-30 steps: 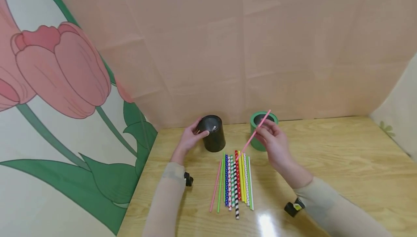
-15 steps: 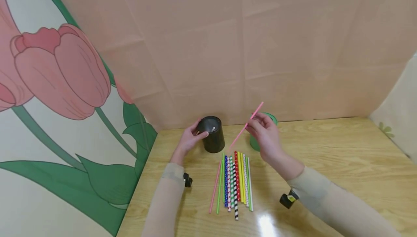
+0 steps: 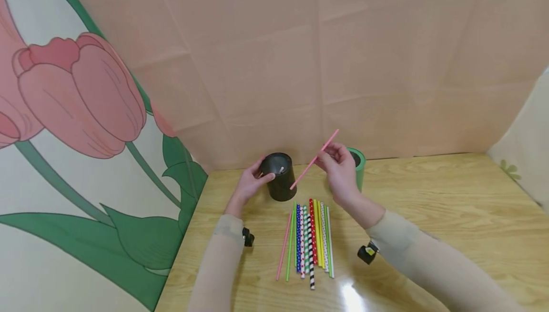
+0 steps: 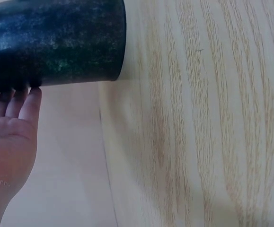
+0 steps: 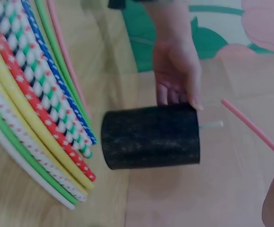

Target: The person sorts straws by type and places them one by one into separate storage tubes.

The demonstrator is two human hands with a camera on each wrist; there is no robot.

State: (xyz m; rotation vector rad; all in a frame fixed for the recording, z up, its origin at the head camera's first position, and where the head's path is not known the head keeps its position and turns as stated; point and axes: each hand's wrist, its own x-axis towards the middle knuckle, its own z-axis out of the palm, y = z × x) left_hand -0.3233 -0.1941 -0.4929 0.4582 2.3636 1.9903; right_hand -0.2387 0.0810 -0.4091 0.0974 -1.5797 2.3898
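at the back of the wood-grain table, the left hand curls fingers and thumb round an upright black cylindrical cup; the right hand pinches a plain pink straw, tilted, its lower end near the cup.

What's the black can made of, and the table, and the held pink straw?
The black can looks like metal or hard plastic, mottled with a sheen. The table seems wood or a woodgrain covering, smooth: grain lines show and light glares off it. The held pink straw could be paper or plastic; it looks plain, smooth and straight.
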